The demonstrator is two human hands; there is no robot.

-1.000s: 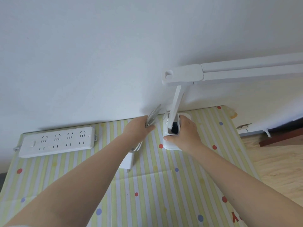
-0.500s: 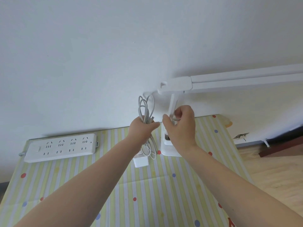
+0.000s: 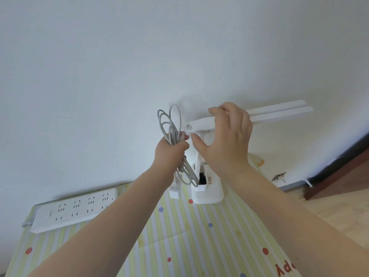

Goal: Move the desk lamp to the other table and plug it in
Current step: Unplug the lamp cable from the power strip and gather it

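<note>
The white desk lamp (image 3: pixel 207 191) stands at the back of the striped table, its long head (image 3: pixel 279 112) reaching right along the wall. My left hand (image 3: pixel 169 152) grips the coiled grey cable (image 3: pixel 171 126), loops sticking up above my fist; the white plug adapter (image 3: pixel 174 189) hangs below it. My right hand (image 3: pixel 225 136) is raised at the lamp's head joint, fingers spread over the arm and thumb under it; I cannot tell whether it clasps the arm.
A white power strip (image 3: pixel 73 209) with several sockets lies at the table's back left against the wall. The table (image 3: pixel 199 236) wears a yellow-striped dotted cloth. Wooden floor (image 3: pixel 329 206) and a dark baseboard lie to the right.
My right hand rose from the lamp's base up the post to the head joint. My left hand lifted the coiled cable higher, and the adapter came off the cloth.
</note>
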